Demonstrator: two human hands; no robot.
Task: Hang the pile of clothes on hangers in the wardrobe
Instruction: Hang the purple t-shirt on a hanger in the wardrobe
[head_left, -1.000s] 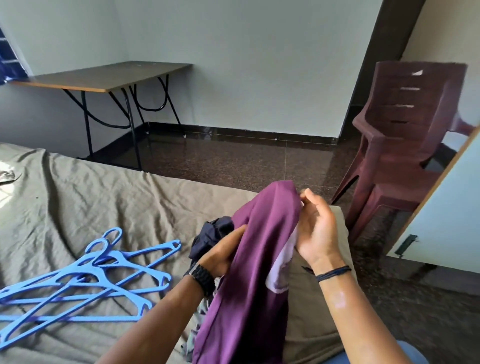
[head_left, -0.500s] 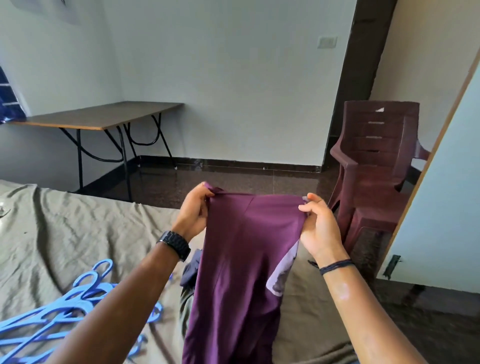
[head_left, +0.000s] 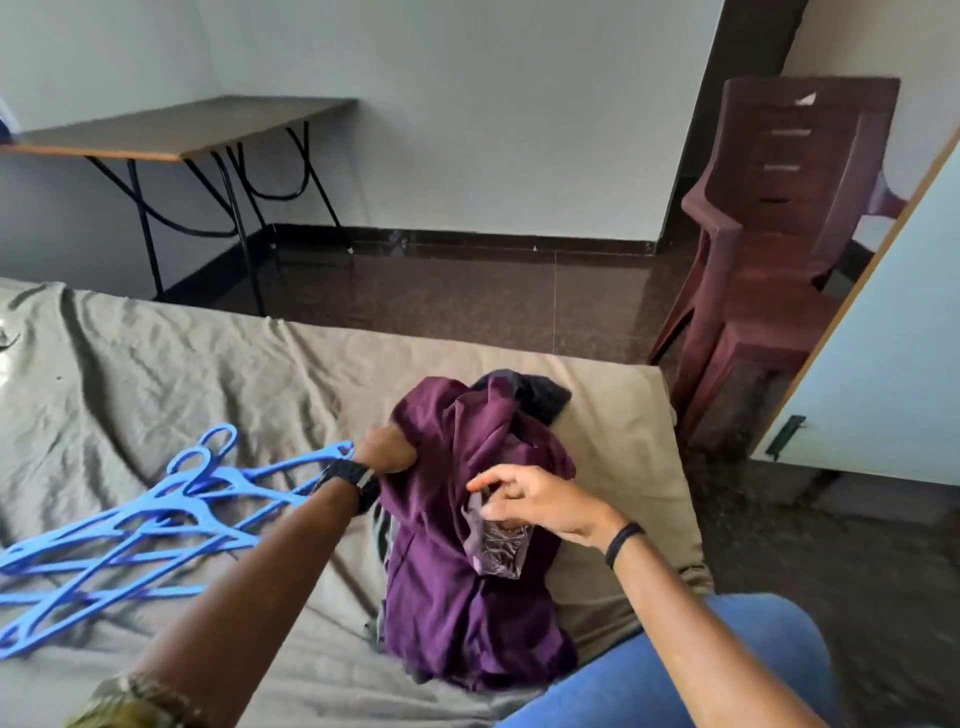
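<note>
Rumpled olive bedsheet (head_left: 156, 374) carries everything: our right hand (head_left: 540, 501) hovers loosely curled over the purple garment (head_left: 467, 597) near its right edge, our left hand (head_left: 387, 452) grips the cloth, blue hangers (head_left: 130, 525) unused beside; nothing hung yet.

Soft daylight from the left, glossy floor (head_left: 467, 291) glare, wide-angle edge bending
</note>
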